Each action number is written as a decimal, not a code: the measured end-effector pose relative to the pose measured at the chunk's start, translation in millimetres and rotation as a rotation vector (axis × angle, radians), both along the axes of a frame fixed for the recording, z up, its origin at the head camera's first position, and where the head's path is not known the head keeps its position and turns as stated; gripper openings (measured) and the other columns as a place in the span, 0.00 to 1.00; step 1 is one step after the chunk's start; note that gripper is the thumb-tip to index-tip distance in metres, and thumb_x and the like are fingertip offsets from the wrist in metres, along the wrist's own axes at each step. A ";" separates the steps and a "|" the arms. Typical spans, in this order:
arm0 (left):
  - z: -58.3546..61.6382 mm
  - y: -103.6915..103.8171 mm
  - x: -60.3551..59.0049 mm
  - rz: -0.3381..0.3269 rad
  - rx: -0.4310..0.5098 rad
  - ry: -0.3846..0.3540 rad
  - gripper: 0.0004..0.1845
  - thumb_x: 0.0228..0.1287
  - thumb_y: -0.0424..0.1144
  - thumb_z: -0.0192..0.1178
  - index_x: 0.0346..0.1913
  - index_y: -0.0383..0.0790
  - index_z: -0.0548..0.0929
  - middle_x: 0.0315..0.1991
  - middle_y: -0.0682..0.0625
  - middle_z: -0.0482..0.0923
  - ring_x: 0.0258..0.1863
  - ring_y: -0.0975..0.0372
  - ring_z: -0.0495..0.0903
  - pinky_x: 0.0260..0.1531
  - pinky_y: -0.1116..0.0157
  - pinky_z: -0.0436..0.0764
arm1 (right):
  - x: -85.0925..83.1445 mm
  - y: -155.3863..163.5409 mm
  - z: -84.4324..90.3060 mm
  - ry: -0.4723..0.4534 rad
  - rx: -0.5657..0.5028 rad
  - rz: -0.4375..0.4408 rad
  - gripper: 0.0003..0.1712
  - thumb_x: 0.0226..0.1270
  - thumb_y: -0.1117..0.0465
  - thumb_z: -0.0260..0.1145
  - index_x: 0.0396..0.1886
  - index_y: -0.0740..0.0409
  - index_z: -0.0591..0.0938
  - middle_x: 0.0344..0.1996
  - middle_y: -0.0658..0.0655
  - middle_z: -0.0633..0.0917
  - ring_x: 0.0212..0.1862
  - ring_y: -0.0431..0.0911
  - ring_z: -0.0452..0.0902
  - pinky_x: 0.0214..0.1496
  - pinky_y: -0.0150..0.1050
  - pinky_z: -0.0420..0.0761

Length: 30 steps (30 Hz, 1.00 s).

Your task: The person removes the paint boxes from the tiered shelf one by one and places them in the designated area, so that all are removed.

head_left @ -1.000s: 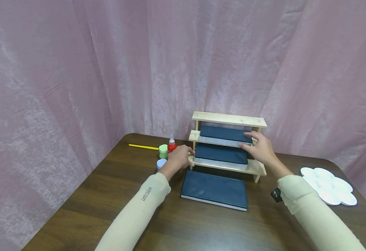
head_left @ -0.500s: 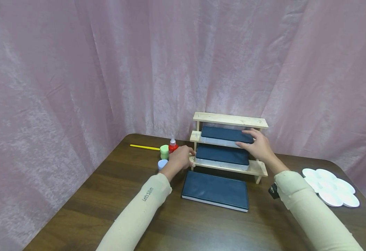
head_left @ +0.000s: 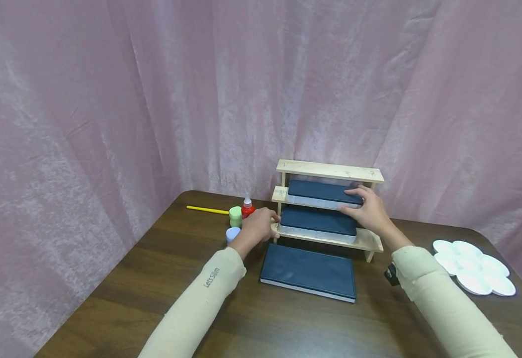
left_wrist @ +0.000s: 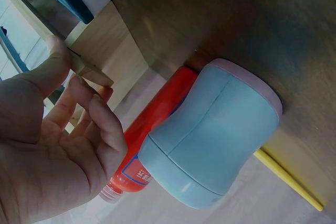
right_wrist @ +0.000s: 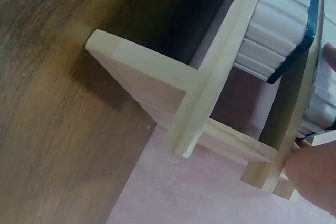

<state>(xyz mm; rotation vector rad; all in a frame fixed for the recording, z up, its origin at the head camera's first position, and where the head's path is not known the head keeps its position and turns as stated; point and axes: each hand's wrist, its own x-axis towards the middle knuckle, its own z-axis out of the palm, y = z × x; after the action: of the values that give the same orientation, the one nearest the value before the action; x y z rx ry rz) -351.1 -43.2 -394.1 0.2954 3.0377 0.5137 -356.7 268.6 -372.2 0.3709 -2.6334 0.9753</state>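
A person's two hands work at a small wooden rack (head_left: pixel 328 170) with stepped shelves, standing on a dark wooden table (head_left: pixel 153 278). The right hand (head_left: pixel 368 211) rests on the right end of a dark blue box (head_left: pixel 321 191) on the middle shelf, fingers curled over its edge. The left hand (head_left: pixel 256 226) touches the rack's left post at about 9 o'clock, thumb and fingers loosely bent against the wood. A second blue box (head_left: pixel 316 220) sits on the lowest shelf; a third (head_left: pixel 307 271) lies flat on the table in front (at 6 o'clock). Just left of the rack stand a red bottle (head_left: pixel 246 208) and a pale blue jar (head_left: pixel 231 233).
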 end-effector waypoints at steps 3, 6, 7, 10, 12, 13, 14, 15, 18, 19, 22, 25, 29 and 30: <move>0.6 1.0 0.9 -0.003 0.005 0.004 0.27 0.52 0.47 0.76 0.58 0.53 0.84 0.60 0.50 0.77 0.53 0.55 0.77 0.45 0.51 0.81 | 0.5 0.5 -0.2 0.011 -0.002 -0.004 0.35 0.59 0.51 0.76 0.61 0.64 0.78 0.71 0.76 0.60 0.72 0.71 0.53 0.68 0.69 0.57; 0.9 1.7 1.1 -0.008 0.007 0.004 0.27 0.52 0.47 0.76 0.58 0.53 0.84 0.59 0.50 0.77 0.54 0.55 0.76 0.45 0.51 0.81 | 1.4 0.8 -0.6 0.017 -0.003 -0.016 0.35 0.58 0.52 0.77 0.61 0.64 0.78 0.71 0.75 0.61 0.72 0.71 0.53 0.67 0.69 0.57; 0.7 1.8 0.9 -0.008 0.007 0.003 0.27 0.52 0.47 0.76 0.58 0.54 0.84 0.59 0.50 0.77 0.54 0.55 0.76 0.45 0.51 0.81 | 1.5 0.8 -0.8 0.018 -0.002 -0.021 0.35 0.57 0.52 0.78 0.61 0.64 0.78 0.71 0.75 0.61 0.72 0.72 0.53 0.67 0.69 0.57; 0.5 1.4 0.7 -0.006 0.004 0.005 0.27 0.52 0.47 0.76 0.57 0.54 0.84 0.59 0.51 0.78 0.53 0.56 0.77 0.44 0.52 0.81 | 2.1 0.4 -1.4 0.023 0.004 -0.025 0.36 0.56 0.52 0.78 0.61 0.64 0.78 0.71 0.75 0.61 0.71 0.72 0.54 0.67 0.70 0.57; 0.0 1.0 0.3 -0.004 0.003 0.008 0.27 0.51 0.48 0.76 0.57 0.54 0.84 0.59 0.51 0.78 0.53 0.56 0.77 0.43 0.52 0.81 | 2.4 0.2 -1.6 0.034 0.007 -0.025 0.36 0.55 0.52 0.79 0.60 0.64 0.79 0.71 0.75 0.62 0.71 0.72 0.54 0.67 0.70 0.57; -0.3 1.0 0.1 -0.005 0.002 0.010 0.27 0.51 0.48 0.76 0.57 0.54 0.84 0.59 0.51 0.78 0.53 0.56 0.77 0.43 0.53 0.81 | 2.9 0.0 -1.6 0.040 0.006 -0.025 0.36 0.55 0.52 0.79 0.60 0.65 0.79 0.70 0.75 0.62 0.71 0.72 0.55 0.67 0.70 0.57; -0.3 0.9 0.2 -0.008 0.003 0.010 0.27 0.51 0.48 0.76 0.57 0.54 0.84 0.59 0.51 0.78 0.53 0.56 0.77 0.43 0.52 0.81 | 3.4 0.0 -1.6 0.046 0.004 -0.025 0.35 0.55 0.53 0.79 0.59 0.65 0.79 0.70 0.75 0.62 0.70 0.72 0.55 0.67 0.70 0.57; -0.3 1.0 0.2 -0.009 0.002 0.010 0.27 0.51 0.48 0.76 0.57 0.54 0.84 0.59 0.51 0.78 0.53 0.56 0.77 0.44 0.52 0.81 | 3.7 0.2 -1.8 0.051 0.003 -0.027 0.35 0.55 0.53 0.79 0.59 0.65 0.79 0.70 0.75 0.63 0.70 0.72 0.55 0.67 0.69 0.57; 0.1 1.3 0.6 -0.011 0.001 0.007 0.27 0.52 0.47 0.76 0.57 0.54 0.84 0.59 0.51 0.78 0.53 0.56 0.77 0.44 0.52 0.82 | 5.7 0.6 -2.3 0.063 0.000 -0.033 0.34 0.54 0.55 0.79 0.58 0.66 0.80 0.69 0.75 0.63 0.70 0.72 0.56 0.67 0.69 0.57; 0.4 1.3 1.0 -0.011 0.000 0.004 0.27 0.52 0.47 0.76 0.57 0.54 0.84 0.59 0.50 0.78 0.53 0.56 0.77 0.44 0.53 0.82 | 6.4 0.6 -2.6 0.064 0.000 -0.036 0.34 0.54 0.55 0.80 0.58 0.66 0.80 0.69 0.75 0.63 0.70 0.72 0.56 0.67 0.69 0.57; 0.9 1.0 1.9 -0.011 0.000 0.002 0.27 0.52 0.47 0.76 0.57 0.53 0.84 0.59 0.50 0.78 0.52 0.56 0.77 0.42 0.53 0.82 | 8.7 0.3 -2.8 0.069 -0.004 -0.038 0.34 0.53 0.56 0.80 0.57 0.67 0.80 0.69 0.75 0.64 0.70 0.72 0.56 0.68 0.69 0.56; 0.7 0.5 2.1 -0.012 -0.002 0.007 0.26 0.52 0.47 0.76 0.57 0.53 0.84 0.58 0.50 0.79 0.51 0.56 0.77 0.41 0.53 0.82 | 10.8 -0.6 -2.3 0.079 -0.009 -0.040 0.33 0.53 0.57 0.80 0.56 0.67 0.80 0.69 0.75 0.65 0.70 0.72 0.56 0.68 0.68 0.57; 0.0 -0.3 2.1 -0.006 -0.001 0.013 0.26 0.51 0.47 0.77 0.56 0.53 0.85 0.58 0.50 0.79 0.50 0.56 0.78 0.41 0.52 0.82 | 14.5 -2.1 -1.8 0.093 -0.023 -0.042 0.33 0.52 0.57 0.81 0.55 0.68 0.81 0.67 0.74 0.67 0.69 0.71 0.59 0.67 0.67 0.59; -0.1 -0.4 2.2 -0.004 -0.002 0.012 0.26 0.51 0.47 0.77 0.56 0.53 0.85 0.58 0.50 0.79 0.51 0.56 0.78 0.41 0.52 0.82 | 15.8 -2.4 -1.7 0.097 -0.028 -0.044 0.33 0.51 0.56 0.81 0.55 0.68 0.81 0.66 0.74 0.68 0.68 0.70 0.60 0.67 0.66 0.60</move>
<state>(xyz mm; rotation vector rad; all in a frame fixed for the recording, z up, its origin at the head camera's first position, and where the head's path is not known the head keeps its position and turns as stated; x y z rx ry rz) -348.9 -43.6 -394.2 0.3052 3.0481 0.5108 -341.0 266.2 -373.9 0.3438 -2.5278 0.9548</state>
